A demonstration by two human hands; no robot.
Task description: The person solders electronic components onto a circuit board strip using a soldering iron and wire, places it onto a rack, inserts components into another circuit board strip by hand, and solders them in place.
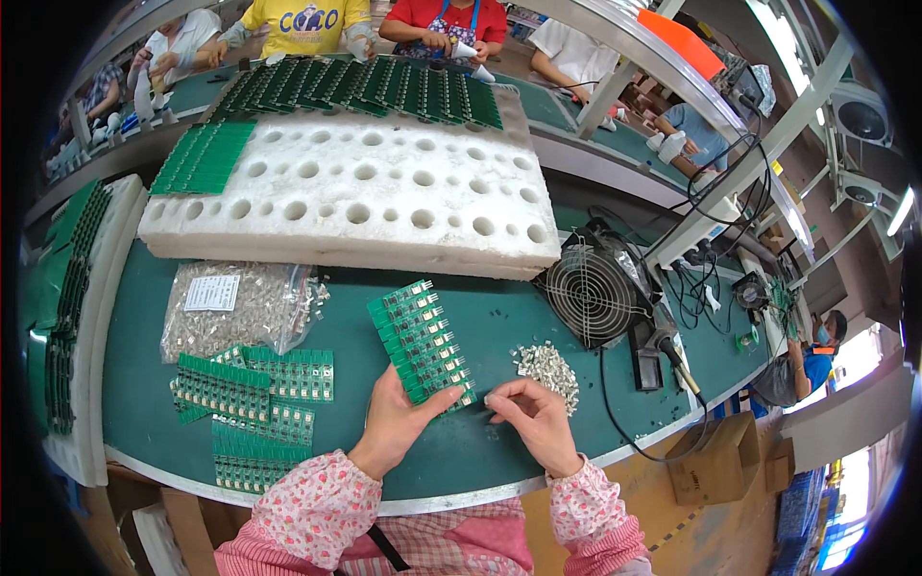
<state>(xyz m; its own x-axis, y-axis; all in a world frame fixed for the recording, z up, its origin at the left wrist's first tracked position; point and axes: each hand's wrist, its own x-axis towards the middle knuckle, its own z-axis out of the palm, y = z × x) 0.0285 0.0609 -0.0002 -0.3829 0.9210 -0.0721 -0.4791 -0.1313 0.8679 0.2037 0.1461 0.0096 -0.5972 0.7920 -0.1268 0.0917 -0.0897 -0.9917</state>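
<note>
My left hand (397, 420) grips the lower end of a green circuit board panel (420, 341), its thumb lying across the front. The panel is tilted and carries a row of small light parts, with pins along its right edge. Close to the panel's lower right corner, my right hand (531, 420) has thumb and forefinger pinched together; whatever is between them is too small to make out. Beside that hand lies a pile of small silvery-white components (547, 372). More circuit board panels (264, 413) lie overlapped to the left, below a clear plastic bag of small components (230, 307).
A white foam block with holes (384, 230) spans the back, bearing rows of green boards (365, 88). Another foam block (96, 384) with boards stands at left. To the right are a fan (588, 288), a soldering iron (675, 355) and its cable. Co-workers sit across the bench.
</note>
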